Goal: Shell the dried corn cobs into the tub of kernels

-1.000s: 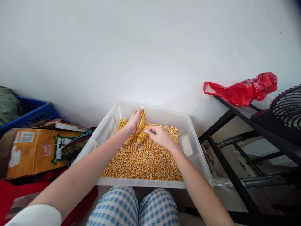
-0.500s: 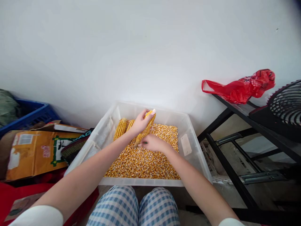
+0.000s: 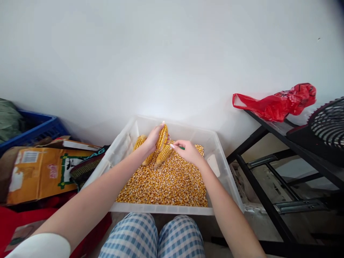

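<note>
Many loose kernels [image 3: 166, 186] already lie in the tub [image 3: 161, 209], where kernel-covered cobs [image 3: 164, 154] remain, the left hand [image 3: 153, 139] grasping another cob [image 3: 162, 137], the right hand [image 3: 189, 152] pinching a green tool [image 3: 182, 147]

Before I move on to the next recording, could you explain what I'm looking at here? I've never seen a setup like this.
There is no machine here: a person works with two bare hands. Every picture comes from one camera worn on that person's head, looking forward and down, so the forearms reach in from the bottom.

The left hand holds an ear of corn. The right hand, close beside it, grips a slim green tool, mostly hidden by the fingers. Both are over a translucent plastic bin of loose kernels, where more ears lie.

Off to the right, a red plastic bag and a black fan sit on a black stand.
</note>
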A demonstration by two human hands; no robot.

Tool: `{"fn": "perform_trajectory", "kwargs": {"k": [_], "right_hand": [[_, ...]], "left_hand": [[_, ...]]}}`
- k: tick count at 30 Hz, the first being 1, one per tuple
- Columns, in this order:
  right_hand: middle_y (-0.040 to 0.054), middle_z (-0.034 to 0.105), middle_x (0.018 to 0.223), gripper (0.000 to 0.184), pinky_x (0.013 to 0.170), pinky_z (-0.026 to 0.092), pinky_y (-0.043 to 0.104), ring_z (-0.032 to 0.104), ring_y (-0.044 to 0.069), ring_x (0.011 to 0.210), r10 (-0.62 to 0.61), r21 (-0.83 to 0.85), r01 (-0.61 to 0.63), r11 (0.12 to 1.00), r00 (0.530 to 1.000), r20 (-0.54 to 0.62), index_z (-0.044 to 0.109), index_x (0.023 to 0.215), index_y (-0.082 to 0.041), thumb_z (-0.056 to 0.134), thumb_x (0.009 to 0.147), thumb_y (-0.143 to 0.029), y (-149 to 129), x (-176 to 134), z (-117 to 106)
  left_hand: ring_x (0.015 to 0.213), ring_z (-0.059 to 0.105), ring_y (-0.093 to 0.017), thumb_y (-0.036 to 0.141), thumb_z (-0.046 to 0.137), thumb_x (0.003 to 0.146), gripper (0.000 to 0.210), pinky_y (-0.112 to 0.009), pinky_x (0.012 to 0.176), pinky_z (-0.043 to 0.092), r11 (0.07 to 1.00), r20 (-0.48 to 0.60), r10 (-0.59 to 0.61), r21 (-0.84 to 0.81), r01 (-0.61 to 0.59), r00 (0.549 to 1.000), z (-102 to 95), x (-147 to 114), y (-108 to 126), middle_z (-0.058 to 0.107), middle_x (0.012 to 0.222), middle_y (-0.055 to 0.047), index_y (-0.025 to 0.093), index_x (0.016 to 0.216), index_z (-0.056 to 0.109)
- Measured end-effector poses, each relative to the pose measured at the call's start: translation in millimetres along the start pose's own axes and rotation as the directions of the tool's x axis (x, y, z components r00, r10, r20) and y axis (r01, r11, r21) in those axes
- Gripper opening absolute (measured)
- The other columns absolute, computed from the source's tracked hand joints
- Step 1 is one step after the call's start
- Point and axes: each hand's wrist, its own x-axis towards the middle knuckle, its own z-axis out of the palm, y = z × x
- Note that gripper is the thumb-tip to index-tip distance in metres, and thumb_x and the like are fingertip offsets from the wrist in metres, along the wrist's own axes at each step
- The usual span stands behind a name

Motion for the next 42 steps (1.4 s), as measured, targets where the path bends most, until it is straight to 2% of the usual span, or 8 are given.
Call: {"fn": "perform_trajectory", "kwargs": {"k": [5,14,20,23,27,31,38,42], "right_hand": [[-0.0003,0.062,0.07,0.023,0.06,0.034,0.021,0.05,0.009,0.061,-0.043,-0.195,0.043,0.98,0.999,0.006,0.062,0.082,-0.017,0.043,0.085,-0.029,-7.8,-4.7,6.7],[0.0011,0.063,0.071,0.023,0.058,0.03,0.021,0.05,0.01,0.06,-0.073,-0.359,0.067,0.931,0.997,-0.002,0.061,0.084,-0.018,0.041,0.087,-0.027,-9.2,-5.6,11.7],[0.0025,0.06,0.063,0.022,0.055,0.024,0.025,0.047,0.011,0.054,-0.089,-0.524,0.034,0.851,0.993,-0.079,0.06,0.077,-0.018,0.041,0.086,-0.025,-12.7,-5.0,28.0],[0.0012,0.058,0.06,0.022,0.054,0.025,0.024,0.045,0.011,0.053,-0.076,-0.455,0.028,0.89,0.993,-0.089,0.058,0.074,-0.018,0.041,0.085,-0.025,-9.5,-4.3,31.4],[-0.0002,0.058,0.064,0.022,0.057,0.031,0.021,0.048,0.01,0.058,-0.041,-0.177,0.042,0.983,0.999,0.01,0.058,0.071,-0.016,0.042,0.084,-0.025,0.2,-2.1,23.6],[0.0011,0.061,0.07,0.02,0.062,0.036,0.022,0.051,0.011,0.065,0.006,0.03,-0.009,1.0,0.996,0.092,0.062,0.072,-0.013,0.049,0.08,-0.026,9.3,1.9,15.0],[0.0018,0.06,0.069,0.018,0.063,0.039,0.024,0.052,0.013,0.065,0.056,0.176,-0.094,0.98,0.977,0.207,0.062,0.073,-0.013,0.055,0.077,-0.029,26.1,6.5,16.4],[-0.0003,0.055,0.064,0.017,0.059,0.036,0.023,0.047,0.011,0.059,0.043,0.233,-0.098,0.968,0.972,0.23,0.06,0.073,-0.013,0.055,0.077,-0.029,26.5,5.4,16.7]], "left_hand": [[0.051,0.06,-0.015,0.048,0.054,0.075,0.032,-0.026,0.045,0.047,0.993,-0.052,-0.039,-0.116,0.033,0.998,-0.8,-0.4,-1.1,0.06,0.061,-0.003,0.016,0.079,0.051],[0.048,0.06,-0.016,0.047,0.06,0.071,0.034,-0.027,0.045,0.048,0.988,-0.164,-0.035,-0.151,0.01,0.986,-1.1,0.3,-1.0,0.057,0.059,0.0,0.017,0.082,0.048],[0.044,0.058,-0.015,0.048,0.056,0.074,0.035,-0.026,0.04,0.045,0.993,-0.279,0.077,-0.067,-0.1,0.957,-0.2,3.3,-4.2,0.054,0.06,0.003,0.02,0.087,0.04],[0.042,0.057,-0.015,0.05,0.056,0.074,0.037,-0.026,0.038,0.044,0.989,-0.307,0.141,0.004,-0.147,0.941,1.0,1.3,-5.1,0.054,0.063,0.003,0.021,0.088,0.036],[0.04,0.054,-0.012,0.053,0.055,0.073,0.04,-0.025,0.039,0.043,0.969,-0.217,0.229,0.148,-0.2,0.949,7.2,-6.9,-7.1,0.054,0.065,0.003,0.022,0.089,0.037],[0.043,0.052,-0.012,0.055,0.051,0.075,0.037,-0.024,0.041,0.041,0.887,-0.017,0.328,0.35,-0.302,0.945,13.7,-15.4,-10.4,0.054,0.064,0.003,0.022,0.088,0.038],[0.067,0.049,-0.011,0.044,0.051,0.078,0.026,-0.024,0.065,0.041,0.535,0.279,0.495,0.648,-0.542,0.823,13.5,-24.2,-10.0,0.05,0.07,0.003,0.019,0.083,0.046],[0.069,0.049,-0.011,0.042,0.052,0.077,0.024,-0.025,0.068,0.04,0.503,0.312,0.506,0.651,-0.569,0.804,13.8,-26.3,-9.5,0.052,0.072,0.002,0.019,0.083,0.048]]}}
